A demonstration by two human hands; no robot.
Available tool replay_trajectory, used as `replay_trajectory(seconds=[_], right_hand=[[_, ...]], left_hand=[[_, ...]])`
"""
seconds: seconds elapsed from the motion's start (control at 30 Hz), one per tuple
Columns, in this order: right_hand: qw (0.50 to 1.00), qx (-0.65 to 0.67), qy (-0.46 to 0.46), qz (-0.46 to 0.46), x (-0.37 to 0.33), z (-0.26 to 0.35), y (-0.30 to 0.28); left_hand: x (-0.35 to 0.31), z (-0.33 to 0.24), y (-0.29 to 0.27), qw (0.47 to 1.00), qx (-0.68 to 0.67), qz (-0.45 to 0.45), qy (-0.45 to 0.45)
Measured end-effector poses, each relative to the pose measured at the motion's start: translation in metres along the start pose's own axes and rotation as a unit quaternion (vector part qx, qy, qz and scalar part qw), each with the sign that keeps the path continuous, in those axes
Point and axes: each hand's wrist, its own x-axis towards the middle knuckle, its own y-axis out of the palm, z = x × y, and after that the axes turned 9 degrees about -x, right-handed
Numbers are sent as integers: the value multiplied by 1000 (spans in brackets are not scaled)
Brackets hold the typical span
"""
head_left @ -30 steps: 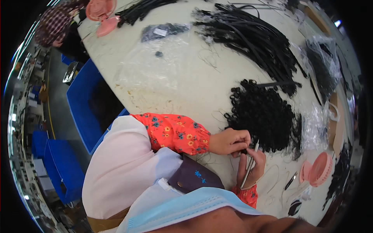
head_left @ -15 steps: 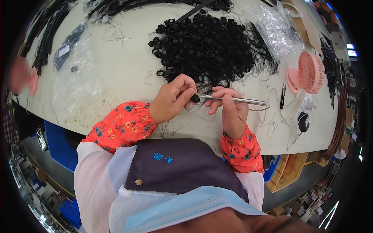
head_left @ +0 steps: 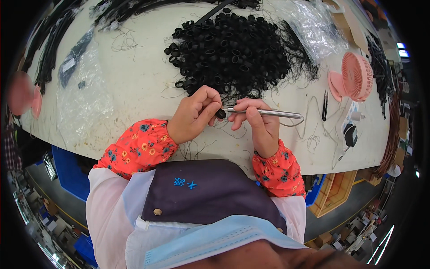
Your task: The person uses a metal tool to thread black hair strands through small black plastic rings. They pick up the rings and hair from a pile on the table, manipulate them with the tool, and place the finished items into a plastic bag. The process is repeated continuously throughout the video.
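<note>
Between the thumb and fingers of my left hand (head_left: 196, 114) is pinched a small black loop (head_left: 220, 114), like a belt keeper. My right hand (head_left: 259, 123) is closed around a slim silver metal pen-shaped tool (head_left: 275, 113) with a cord at its rear end. The tool's tip points left and meets or nearly meets the loop; whether they touch I cannot tell. Just beyond both hands lies a big heap of similar black loops (head_left: 233, 54), with loose dark threads trailing at its edges.
A pink fan (head_left: 357, 76), black snips (head_left: 324, 106) and a small black box with a cord (head_left: 350, 134) lie at right. Clear plastic bags (head_left: 85, 98) rest on the white table (head_left: 139, 76), with black straps (head_left: 47, 67) at far left. A wooden crate (head_left: 333, 195) stands below the edge.
The tool has shifted slightly left, together with my right hand, and its tip sits closer to the black loop. My left hand still pinches the loop. The whole view has shifted a little.
</note>
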Motion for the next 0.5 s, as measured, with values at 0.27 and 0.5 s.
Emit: replay_trajectory(seconds=[0.27, 0.5], right_hand=[[1000, -3, 3, 0, 0, 0, 1], [984, -157, -64, -52, 0, -6, 6]], left_hand=[[0, 2, 3, 999, -28, -24, 10], [0, 0, 0, 1000, -15, -4, 2]])
